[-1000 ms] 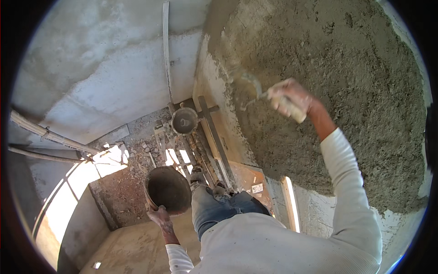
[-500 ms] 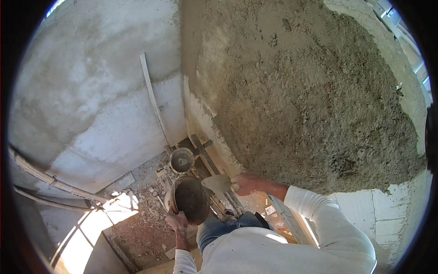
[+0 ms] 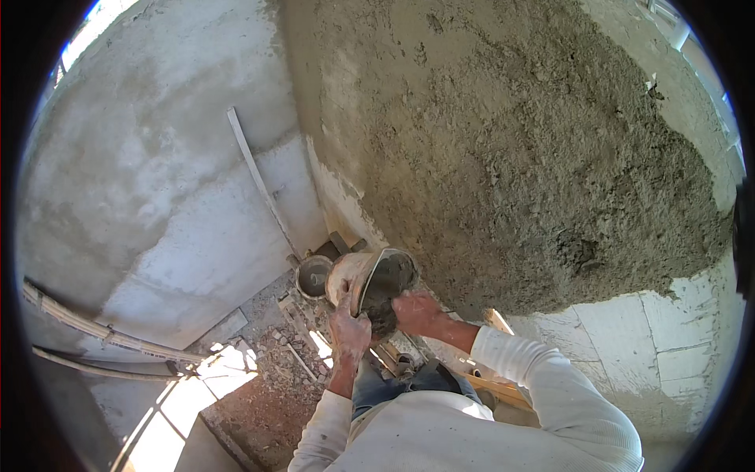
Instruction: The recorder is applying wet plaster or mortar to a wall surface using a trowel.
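Observation:
My left hand (image 3: 350, 334) grips the side of a mortar-smeared bucket (image 3: 346, 271), which is tipped with its mouth toward the right. Wet grey mortar lies inside it. Closed fingers of my right hand (image 3: 421, 313) are at the bucket's lower rim, round the handle of a trowel. Dark mortar (image 3: 382, 318) sits beside that hand and covers most of the trowel blade. Just beyond the bucket rises a wall with rough wet mortar (image 3: 503, 173) spread over it.
Behind the held bucket, a second bucket (image 3: 314, 275) stands on rubble-strewn ground (image 3: 267, 409). A long straight bar (image 3: 258, 177) leans on the smooth left wall (image 3: 189, 244). Cables or pipes (image 3: 102, 334) run low at left. Bare pale blocks (image 3: 613, 338) show below the mortar at right.
My left hand has raised the bucket and tipped it toward the right. My right hand has brought the trowel left to the bucket's rim, where mortar now covers the blade.

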`<state>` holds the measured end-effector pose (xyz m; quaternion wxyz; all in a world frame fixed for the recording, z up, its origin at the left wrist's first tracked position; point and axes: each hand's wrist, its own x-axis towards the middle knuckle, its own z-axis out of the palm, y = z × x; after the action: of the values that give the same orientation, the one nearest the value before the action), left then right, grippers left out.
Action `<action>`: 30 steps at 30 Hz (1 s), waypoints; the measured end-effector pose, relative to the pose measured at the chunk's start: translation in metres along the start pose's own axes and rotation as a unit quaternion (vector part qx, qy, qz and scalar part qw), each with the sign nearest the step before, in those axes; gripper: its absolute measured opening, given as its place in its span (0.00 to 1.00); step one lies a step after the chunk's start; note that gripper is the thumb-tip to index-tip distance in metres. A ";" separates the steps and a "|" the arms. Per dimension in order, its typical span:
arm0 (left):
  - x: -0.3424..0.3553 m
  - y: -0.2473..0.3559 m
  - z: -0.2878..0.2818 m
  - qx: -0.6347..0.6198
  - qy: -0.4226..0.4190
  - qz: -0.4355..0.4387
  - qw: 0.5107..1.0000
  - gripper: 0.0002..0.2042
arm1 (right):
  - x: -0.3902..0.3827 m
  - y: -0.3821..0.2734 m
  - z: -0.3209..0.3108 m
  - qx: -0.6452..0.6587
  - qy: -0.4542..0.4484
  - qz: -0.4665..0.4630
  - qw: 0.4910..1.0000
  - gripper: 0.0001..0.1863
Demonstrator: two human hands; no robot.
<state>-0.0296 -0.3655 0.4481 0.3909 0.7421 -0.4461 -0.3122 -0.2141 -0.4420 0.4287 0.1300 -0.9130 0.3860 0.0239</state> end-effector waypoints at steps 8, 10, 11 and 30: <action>-0.014 0.044 -0.010 -0.054 -0.051 0.027 0.997 0.36 | -0.033 0.047 -0.008 0.168 -0.040 0.116 0.978 0.19; -0.013 0.028 -0.006 -0.120 -0.070 0.019 0.990 0.37 | -0.029 0.035 0.008 0.232 0.015 0.074 0.970 0.19; -0.014 0.019 -0.001 -0.116 -0.064 0.012 0.991 0.37 | -0.029 0.029 0.012 0.318 -0.072 0.127 0.937 0.18; -0.077 -0.090 0.012 -0.328 0.189 -0.133 0.916 0.22 | -0.062 -0.011 -0.159 0.119 -0.024 0.150 0.981 0.22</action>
<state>-0.0332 -0.2725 0.3734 0.6443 0.6699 -0.1341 -0.3438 -0.2590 -0.4317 0.5931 0.2416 -0.8221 0.5153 0.0187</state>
